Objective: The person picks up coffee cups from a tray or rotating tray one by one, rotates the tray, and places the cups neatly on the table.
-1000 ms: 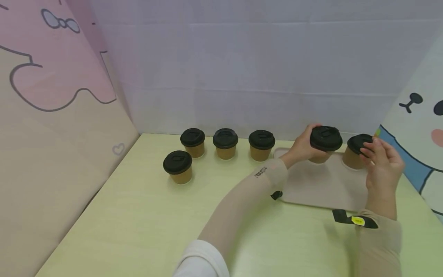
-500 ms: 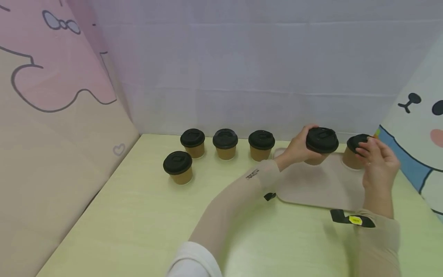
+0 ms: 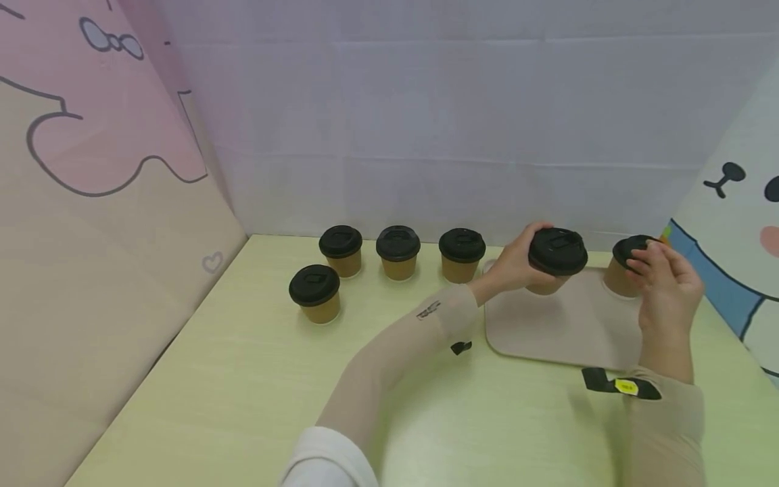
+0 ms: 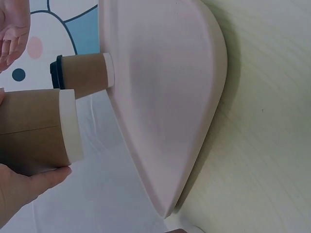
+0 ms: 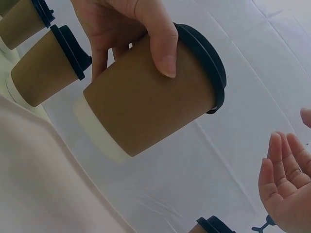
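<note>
My left hand grips a brown paper coffee cup with a black lid, holding it slightly tilted above the beige tray. In the right wrist view, the thumb of that hand lies along the side of the cup, below the lid. Another lidded coffee cup stands on the tray's far right part. My right hand hovers in front of it, partly covering its lid. Seen in the right wrist view, the right hand has loosely bent fingers and holds nothing.
Three lidded cups, a left one, a middle one and a right one, stand in a row along the back. One more cup stands nearer, at the left. A pale curtain closes off the table's rear.
My left hand has carried the held cup a little to the left and slightly down, away from the cup on the tray. The right hand has barely moved.
</note>
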A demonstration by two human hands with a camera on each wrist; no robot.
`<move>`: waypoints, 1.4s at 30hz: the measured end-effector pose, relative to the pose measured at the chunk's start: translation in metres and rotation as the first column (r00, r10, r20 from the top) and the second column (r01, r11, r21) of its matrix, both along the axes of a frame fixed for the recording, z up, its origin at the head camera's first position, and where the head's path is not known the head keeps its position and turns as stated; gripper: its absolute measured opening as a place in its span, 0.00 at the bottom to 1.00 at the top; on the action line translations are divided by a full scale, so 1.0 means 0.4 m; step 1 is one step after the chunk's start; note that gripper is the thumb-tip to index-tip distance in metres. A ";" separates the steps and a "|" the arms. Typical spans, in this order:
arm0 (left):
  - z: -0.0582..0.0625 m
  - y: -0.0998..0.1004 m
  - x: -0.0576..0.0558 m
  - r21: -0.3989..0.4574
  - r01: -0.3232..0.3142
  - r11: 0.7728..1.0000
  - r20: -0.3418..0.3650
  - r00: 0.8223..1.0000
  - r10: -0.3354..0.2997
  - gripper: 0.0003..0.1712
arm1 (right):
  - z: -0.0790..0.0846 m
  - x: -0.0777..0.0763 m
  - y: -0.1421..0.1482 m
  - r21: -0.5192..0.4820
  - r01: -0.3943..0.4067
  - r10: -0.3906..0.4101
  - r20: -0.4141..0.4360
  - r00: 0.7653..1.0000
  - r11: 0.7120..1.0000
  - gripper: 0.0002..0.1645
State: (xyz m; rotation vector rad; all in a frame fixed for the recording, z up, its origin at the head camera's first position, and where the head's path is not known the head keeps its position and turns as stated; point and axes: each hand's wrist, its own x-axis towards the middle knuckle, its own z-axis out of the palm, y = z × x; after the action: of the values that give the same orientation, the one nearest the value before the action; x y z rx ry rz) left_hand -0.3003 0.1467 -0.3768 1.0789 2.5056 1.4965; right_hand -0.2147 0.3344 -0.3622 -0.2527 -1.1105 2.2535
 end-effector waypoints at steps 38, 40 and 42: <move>0.024 -0.104 0.043 0.013 0.037 0.999 0.044 0.998 -0.038 0.54 | 0.004 -0.001 -0.011 0.004 -0.012 0.012 -0.014 1.000 1.000 0.19; 0.027 -0.108 0.044 0.015 0.038 0.999 0.048 0.998 -0.039 0.54 | 0.005 -0.001 -0.011 -0.005 -0.013 0.013 -0.015 1.000 1.000 0.19; 0.032 -0.113 0.047 0.010 0.034 0.999 0.048 0.998 -0.035 0.54 | 0.006 -0.001 -0.011 -0.001 -0.009 0.009 -0.011 1.000 1.000 0.19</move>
State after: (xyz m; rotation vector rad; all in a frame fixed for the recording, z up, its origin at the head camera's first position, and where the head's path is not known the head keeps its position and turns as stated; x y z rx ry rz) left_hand -0.2817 0.1014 -0.3641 1.0685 2.4385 1.5075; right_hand -0.2150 0.3300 -0.3598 -0.2359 -1.1074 2.2607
